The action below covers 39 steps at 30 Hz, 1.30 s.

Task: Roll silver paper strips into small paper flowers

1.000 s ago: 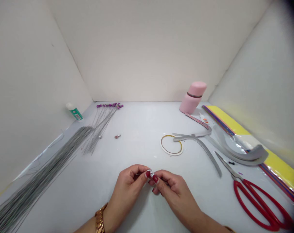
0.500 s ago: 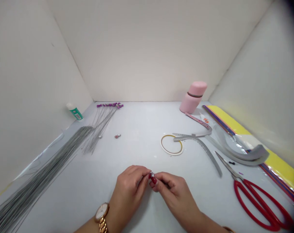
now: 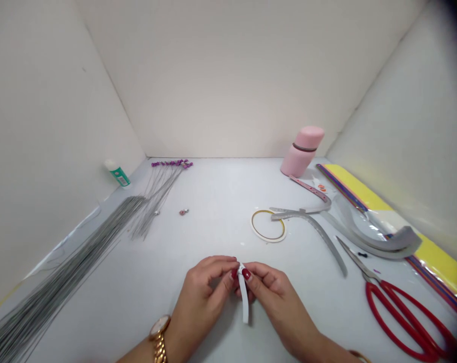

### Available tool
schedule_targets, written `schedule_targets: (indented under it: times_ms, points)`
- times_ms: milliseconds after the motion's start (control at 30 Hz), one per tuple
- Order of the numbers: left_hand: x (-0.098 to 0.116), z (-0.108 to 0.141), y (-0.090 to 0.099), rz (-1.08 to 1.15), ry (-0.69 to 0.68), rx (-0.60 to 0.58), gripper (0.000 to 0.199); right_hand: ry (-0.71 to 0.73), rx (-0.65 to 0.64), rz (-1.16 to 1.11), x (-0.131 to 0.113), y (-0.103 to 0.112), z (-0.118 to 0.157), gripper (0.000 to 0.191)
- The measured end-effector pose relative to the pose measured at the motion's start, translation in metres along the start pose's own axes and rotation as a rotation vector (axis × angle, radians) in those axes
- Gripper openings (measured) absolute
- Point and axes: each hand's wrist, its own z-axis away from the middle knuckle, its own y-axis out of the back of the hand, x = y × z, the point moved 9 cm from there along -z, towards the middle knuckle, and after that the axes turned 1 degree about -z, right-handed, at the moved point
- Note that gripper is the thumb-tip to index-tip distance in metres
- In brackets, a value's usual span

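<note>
At the front middle of the table, my left hand (image 3: 211, 282) and my right hand (image 3: 269, 290) meet fingertip to fingertip. Both pinch the upper end of a narrow white paper strip (image 3: 244, 301), which looks folded or rolled at the top. Its loose end hangs down between my thumbs toward me. Whether something small sits inside the folded end, I cannot tell. Beyond my right hand lies a ring of white tape (image 3: 269, 238), flat on the table.
Red-handled scissors (image 3: 396, 307), grey strips (image 3: 319, 234) and a packet of coloured paper (image 3: 349, 189) lie right. A pink bottle (image 3: 298, 159) stands behind. Left are a bundle of grey wires (image 3: 73, 247), purple-tipped wires (image 3: 171, 164), a glue stick (image 3: 118, 175) and small beads (image 3: 183, 212).
The white strip's loose end now shows, hanging between my thumbs; before, only a tiny white bit was visible at the fingertips. My right thumb has shifted up and to the right.
</note>
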Motion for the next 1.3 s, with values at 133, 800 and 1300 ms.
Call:
schedule_targets:
  times_ms: [133,800,1300]
  points:
    - [-0.016,-0.004,-0.002,0.242,0.145,-0.003,0.015,-0.033,-0.026,-0.055,0.004,-0.002,0.001,0.028]
    - [-0.004,0.005,0.007,0.038,0.032,0.152,0.009,-0.128,-0.040,-0.270,0.009,-0.010,0.006,0.024]
    - [-0.005,0.001,0.001,0.071,0.015,0.057,0.018,-0.122,0.042,-0.316,0.010,0.000,0.001,0.016]
